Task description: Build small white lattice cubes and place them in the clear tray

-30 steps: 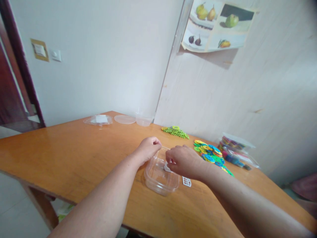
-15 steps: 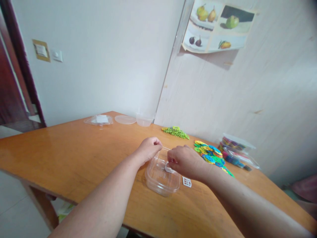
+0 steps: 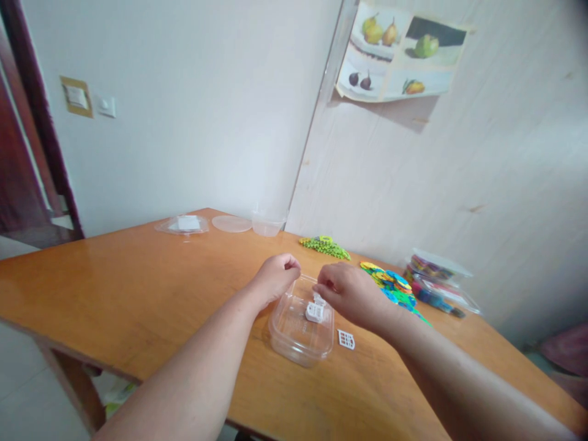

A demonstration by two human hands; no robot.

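Note:
A clear plastic container (image 3: 301, 355) stands on the table in front of me. At its far left corner my left hand (image 3: 277, 278) is closed, thumb and fingers pinched on the rim. White plastic pieces (image 3: 315, 313) lie inside it, towards the right. My right hand (image 3: 351, 291) is over the container's far right side with its fingers curled together. Another white piece shows just under its fingertips; whether they grip it is hidden. One white grid-shaped piece (image 3: 346, 339) lies on the table to the right of the container.
Behind my right hand is a pile of colourful discs (image 3: 397, 288), with a green heap (image 3: 325, 247) farther back. Filled clear boxes (image 3: 441, 285) are stacked at the right. A clear tub (image 3: 267, 226), a round lid (image 3: 232, 224) and flat clear packaging (image 3: 182, 225) are along the back.
My right hand has moved slightly away and to the right, uncovering the white pieces in the container. My left hand stays at the corner.

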